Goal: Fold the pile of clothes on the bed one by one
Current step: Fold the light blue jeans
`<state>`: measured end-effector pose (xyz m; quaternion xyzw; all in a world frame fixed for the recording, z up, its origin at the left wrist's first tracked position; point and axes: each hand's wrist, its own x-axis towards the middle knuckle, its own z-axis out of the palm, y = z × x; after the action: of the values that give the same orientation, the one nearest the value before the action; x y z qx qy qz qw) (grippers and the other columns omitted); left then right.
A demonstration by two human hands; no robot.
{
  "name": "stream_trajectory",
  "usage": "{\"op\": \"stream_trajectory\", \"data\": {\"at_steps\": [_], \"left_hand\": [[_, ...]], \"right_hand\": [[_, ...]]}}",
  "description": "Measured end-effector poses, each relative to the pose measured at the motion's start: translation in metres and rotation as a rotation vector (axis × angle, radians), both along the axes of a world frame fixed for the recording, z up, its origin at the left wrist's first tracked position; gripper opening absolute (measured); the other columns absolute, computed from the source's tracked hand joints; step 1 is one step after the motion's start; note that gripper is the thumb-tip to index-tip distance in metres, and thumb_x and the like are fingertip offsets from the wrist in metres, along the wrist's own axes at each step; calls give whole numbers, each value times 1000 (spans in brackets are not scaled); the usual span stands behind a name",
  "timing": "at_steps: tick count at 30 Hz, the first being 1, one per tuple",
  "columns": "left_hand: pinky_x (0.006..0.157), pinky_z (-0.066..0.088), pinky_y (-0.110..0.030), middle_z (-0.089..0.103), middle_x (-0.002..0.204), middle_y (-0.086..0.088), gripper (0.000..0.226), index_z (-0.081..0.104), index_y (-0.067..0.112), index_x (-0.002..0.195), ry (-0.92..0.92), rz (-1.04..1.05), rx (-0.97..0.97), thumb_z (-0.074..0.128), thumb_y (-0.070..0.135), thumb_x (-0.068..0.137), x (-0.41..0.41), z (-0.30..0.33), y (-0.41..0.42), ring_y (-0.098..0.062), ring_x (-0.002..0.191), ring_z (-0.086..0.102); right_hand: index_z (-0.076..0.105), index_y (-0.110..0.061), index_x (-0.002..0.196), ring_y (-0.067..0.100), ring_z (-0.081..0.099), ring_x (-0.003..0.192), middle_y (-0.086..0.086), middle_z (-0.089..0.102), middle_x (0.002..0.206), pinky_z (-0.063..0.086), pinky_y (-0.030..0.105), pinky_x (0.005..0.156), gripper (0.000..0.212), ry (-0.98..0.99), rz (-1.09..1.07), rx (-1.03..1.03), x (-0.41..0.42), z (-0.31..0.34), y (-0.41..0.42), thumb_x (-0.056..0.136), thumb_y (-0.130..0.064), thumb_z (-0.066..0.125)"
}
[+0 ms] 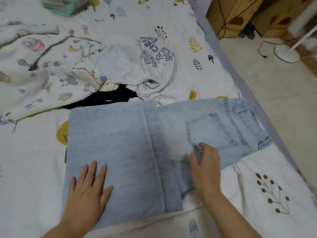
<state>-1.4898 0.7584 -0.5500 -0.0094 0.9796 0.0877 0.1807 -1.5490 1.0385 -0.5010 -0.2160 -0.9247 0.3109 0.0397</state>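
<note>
Folding was under way on the jeans [137, 143], which lay flat across the lower middle of the frame on the bed sheet [30, 160], the legs doubled over toward the waist so the hems sat as a vertical band at the centre and the back pocket showed at centre right. Our left hand [87, 191] lay flat on the folded leg panel at lower left, fingers straight and spread, holding nothing. Our right hand [205, 167] rested on the denim just below the pocket, fingers loosely bent and slightly blurred — we could not tell whether it pinched the cloth or merely pressed it.

We judged the denim heavier and stiffer than the rest of the pile: it should hold a crease, slide little on the sheet, and carry no risk of damage. For the next fold the waistband end at centre right looked the best place to take hold, gripping both layers near the belt loops while the flat hand pinned the other half.

Waiting above the jeans were a grey printed T-shirt [154, 66] and a black garment [109, 98] at centre, both crumpled — softer, lighter things that would slump when lifted. A cartoon-print blanket [42, 66] filled the upper left
</note>
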Motion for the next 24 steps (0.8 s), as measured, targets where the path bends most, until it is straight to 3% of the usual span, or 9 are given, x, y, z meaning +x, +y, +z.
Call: {"op": "stream_trajectory", "data": {"at_steps": [4, 7, 11, 13, 15, 17, 19, 20, 24], "left_hand": [[73, 47, -63, 59, 122, -25, 68, 47, 11, 123, 56, -18, 7, 8, 59, 94, 0, 3, -5, -31, 115, 37], [71, 47, -64, 59, 119, -28, 77, 57, 4, 117, 7, -1, 1, 7, 58, 94, -1, 4, 0, -40, 112, 47], [72, 48, -64, 60, 117, -29, 87, 64, -1, 111, -69, 13, 9, 5, 61, 92, -3, 4, 3, -50, 102, 58], [74, 49, -62, 59, 118, -28, 86, 64, -1, 112, -37, 28, 24, 6, 60, 92, -4, 4, 0, -49, 104, 58], [81, 49, -60, 58, 121, -27, 86, 63, -1, 113, 7, 48, 51, 6, 61, 92, -4, 4, -4, -48, 107, 57], [92, 46, -50, 58, 123, -25, 87, 64, 0, 114, 33, 60, 61, 5, 61, 92, -3, 4, -9, -45, 110, 56], [95, 39, -42, 60, 121, -24, 82, 65, 1, 113, 38, 72, 50, 10, 58, 94, -3, 10, -15, -44, 109, 57], [93, 42, -43, 61, 119, -24, 74, 66, 1, 112, 42, 85, 47, 18, 55, 93, -3, 12, -18, -44, 107, 58], [90, 45, -54, 59, 123, -24, 64, 66, 2, 112, 59, 130, 75, 33, 46, 79, -2, 16, -34, -46, 111, 56]], "right_hand": [[36, 4, 133, 34, 50, 110, 26, 43, 131, 42, 39, 87, 58, -119, -758, -417, -15, 17, 95, 87, -21, 61], [53, -2, 106, 25, 55, 78, 15, 56, 95, 51, 29, 54, 26, -36, -892, -937, -28, 17, 130, 87, -19, 61], [50, -13, 104, 13, 58, 79, 3, 57, 89, 49, 25, 75, 21, -67, -974, -1284, -40, 22, 132, 91, -28, 58], [66, -12, 73, 9, 62, 64, -2, 64, 72, 49, 22, 64, 27, -13, -856, -1351, -41, 22, 132, 90, -30, 57], [70, -17, 51, 8, 65, 53, -5, 67, 58, 51, 21, 51, 46, 36, -714, -1282, -43, 26, 132, 92, -23, 52], [75, -12, 82, 14, 69, 70, -1, 72, 74, 54, 21, 55, 22, 144, -551, -1209, -47, 38, 119, 88, -13, 53], [61, -2, 117, 18, 68, 93, 8, 69, 105, 56, 24, 68, 34, 260, -429, -1099, -51, 47, 99, 84, -3, 56], [56, 2, 121, 13, 68, 90, 10, 67, 109, 55, 21, 69, 38, 292, -339, -996, -48, 58, 81, 84, 1, 57], [53, -15, 105, -7, 59, 71, -10, 63, 89, 49, 18, 65, 28, 313, -24, -444, -22, 101, 2, 82, -5, 65]]}}
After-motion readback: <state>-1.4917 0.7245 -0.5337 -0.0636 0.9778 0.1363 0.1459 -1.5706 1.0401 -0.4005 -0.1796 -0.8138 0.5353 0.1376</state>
